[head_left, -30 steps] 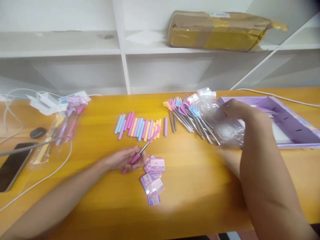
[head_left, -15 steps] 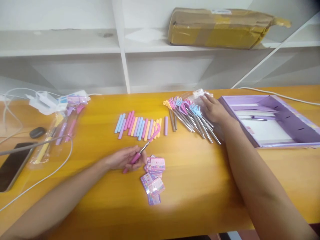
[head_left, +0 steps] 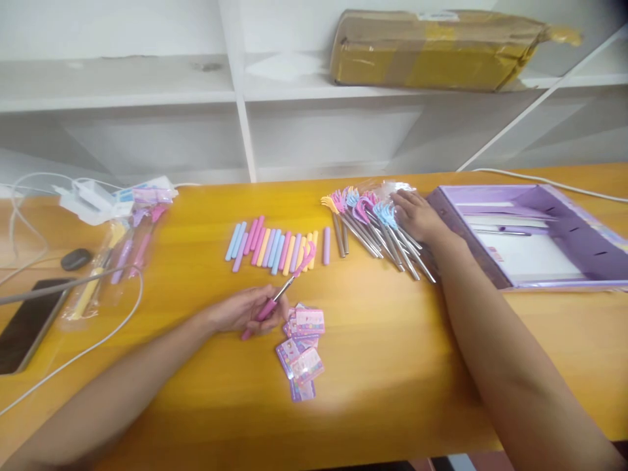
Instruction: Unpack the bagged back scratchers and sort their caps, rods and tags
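My left hand (head_left: 252, 311) is closed around the pink handle of a back scratcher (head_left: 269, 309). Its metal rod points up and right, and its pink claw head (head_left: 307, 257) overlaps the row of coloured handle sleeves (head_left: 275, 248) in view. Just right of my fingers lies a small pile of printed cards (head_left: 307, 347). My right hand (head_left: 415, 212) is on clear plastic bags (head_left: 392, 188), its fingers curled over the film and their tips partly hidden. Left of it lies a heap of metal rods (head_left: 387, 242) with yellow, pink, blue and purple claw heads.
A purple box (head_left: 520, 285) with a pen inside stands at the right. At the left are bagged back scratchers (head_left: 98, 268), a phone (head_left: 29, 324), a black mouse (head_left: 75, 259) and white cables (head_left: 93, 350). A taped carton (head_left: 426, 55) rests on the shelf above.
My right hand has drawn its fingers in on the plastic bags, and the film has shifted slightly. My left hand keeps the back scratcher in the same place.
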{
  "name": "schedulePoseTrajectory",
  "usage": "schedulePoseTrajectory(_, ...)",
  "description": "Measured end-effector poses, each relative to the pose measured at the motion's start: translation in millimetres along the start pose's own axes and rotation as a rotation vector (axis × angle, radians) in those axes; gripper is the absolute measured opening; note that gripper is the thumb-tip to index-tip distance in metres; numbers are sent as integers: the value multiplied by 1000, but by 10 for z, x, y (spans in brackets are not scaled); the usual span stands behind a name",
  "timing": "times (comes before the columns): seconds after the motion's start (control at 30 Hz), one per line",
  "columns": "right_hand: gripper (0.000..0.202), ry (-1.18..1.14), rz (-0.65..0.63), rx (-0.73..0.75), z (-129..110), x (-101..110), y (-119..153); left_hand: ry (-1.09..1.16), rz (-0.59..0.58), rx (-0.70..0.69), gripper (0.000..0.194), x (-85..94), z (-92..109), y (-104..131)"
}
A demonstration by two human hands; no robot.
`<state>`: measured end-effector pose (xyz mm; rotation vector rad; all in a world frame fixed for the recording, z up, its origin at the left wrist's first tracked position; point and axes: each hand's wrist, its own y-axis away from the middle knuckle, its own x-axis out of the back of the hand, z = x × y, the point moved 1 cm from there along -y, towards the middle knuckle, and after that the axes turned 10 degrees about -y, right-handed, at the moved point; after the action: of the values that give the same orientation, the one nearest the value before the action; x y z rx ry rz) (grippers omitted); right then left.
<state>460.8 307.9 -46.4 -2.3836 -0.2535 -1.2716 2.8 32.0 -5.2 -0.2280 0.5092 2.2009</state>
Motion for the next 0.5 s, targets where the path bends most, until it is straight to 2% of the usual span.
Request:
schedulePoseTrajectory(0.17,48,-101,177,12,-198,136,-21,6,-8,-10,63,-16,5,-8)
schedulePoseTrajectory(0.23,43,-148,189,53,-208,131,-49,1,-4,-10,63,-19,8,-9)
schedulePoseTrajectory(0.33,39,-91,55,1,-135,59,-75,3,1,-12,62,-23,21,-11)
schedulePoseTrajectory(0.43,49,30,-95,-145,-21,-7,-67,13,-1,-10,62,-27,37,-13)
schedulePoseTrajectory(0.5,55,65,-137,-164,36,-25,-56,14,-6,-3,62,-28,42,-15)
